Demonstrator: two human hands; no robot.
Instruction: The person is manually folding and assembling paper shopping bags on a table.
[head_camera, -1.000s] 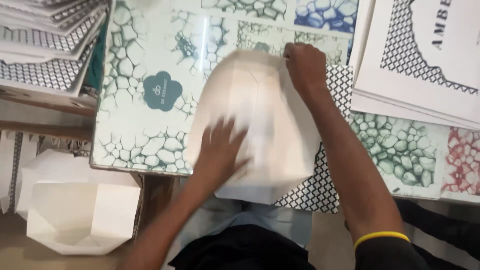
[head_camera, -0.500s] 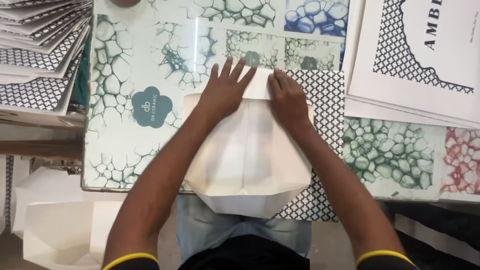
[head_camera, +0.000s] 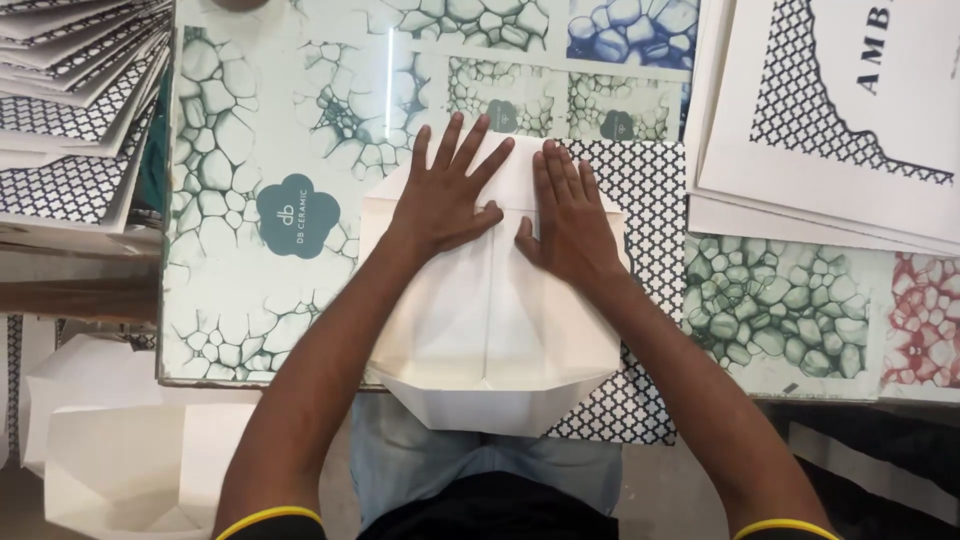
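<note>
Hands lay flat and open, side by side, on a folded white paper bag (head_camera: 490, 320) in the centre of the frame. The left hand (head_camera: 448, 195) spread its fingers over the bag's upper edge; the right hand (head_camera: 568, 215) pressed just beside it, thumbs nearly touching along the centre crease, neither hand gripping anything. The bag rested on the table (head_camera: 240, 300), whose glossy top showed green cell-like stone patterns, and its lower folded flap hung past the near edge. Under the bag's right side lay a black-and-white lattice-patterned sheet (head_camera: 640, 200). A stack of similar patterned sheets (head_camera: 70, 90) filled the upper left, large white printed sheets (head_camera: 800, 120) the upper right, and more folded white bags (head_camera: 110, 460) sat at lower left.
</note>
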